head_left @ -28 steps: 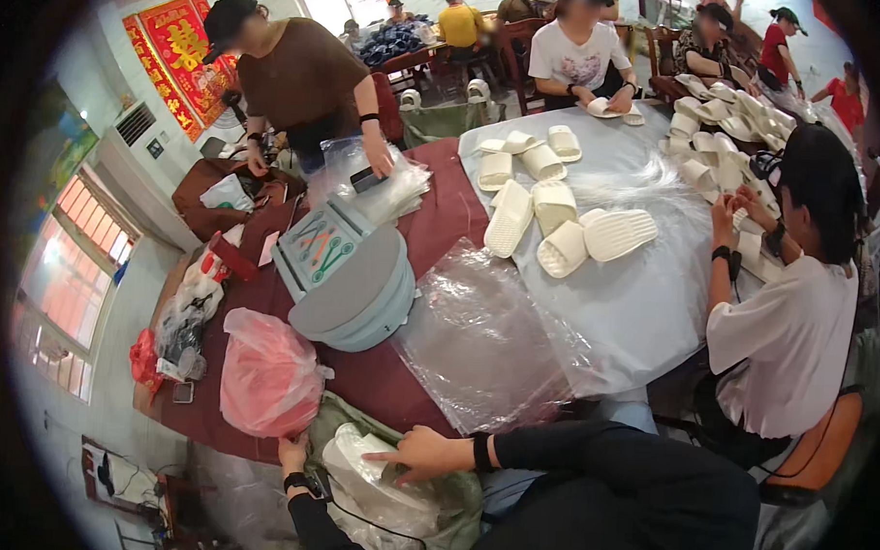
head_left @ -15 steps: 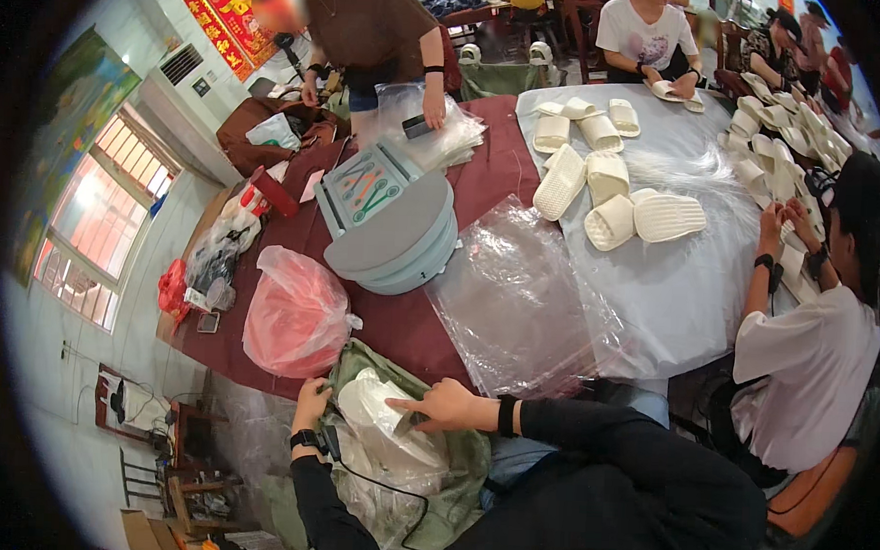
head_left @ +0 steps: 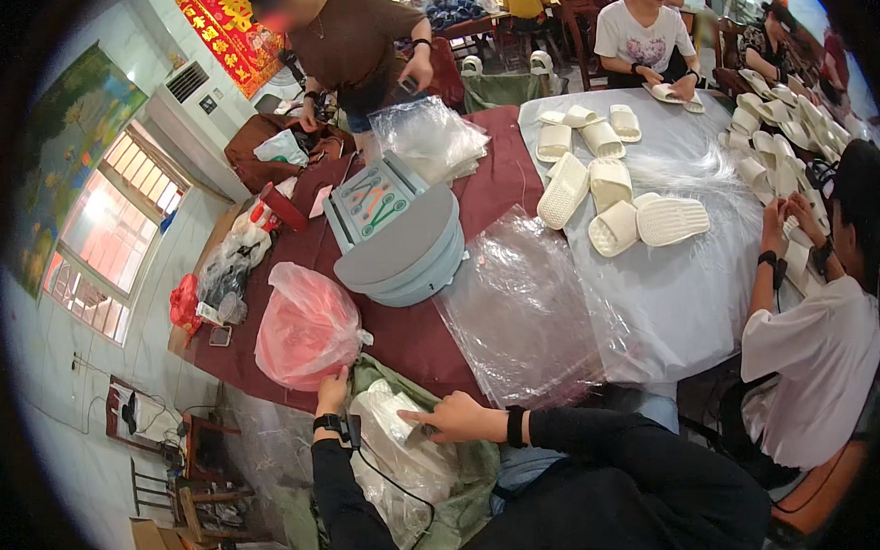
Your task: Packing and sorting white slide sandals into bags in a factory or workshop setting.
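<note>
A red poster [head_left: 212, 40] bears gold writing [head_left: 238, 9]; left hand [head_left: 332, 391] and right hand [head_left: 457, 417] at sack [head_left: 477, 463], grips unclear.

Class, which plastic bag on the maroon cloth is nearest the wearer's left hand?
The bulging pinkish-red bag, right beside the left hand; the others, like the flat clear bags, lie farther off.

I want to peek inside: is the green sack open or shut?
Open: the green sack has its sides parted, showing clear plastic and something white inside.
</note>
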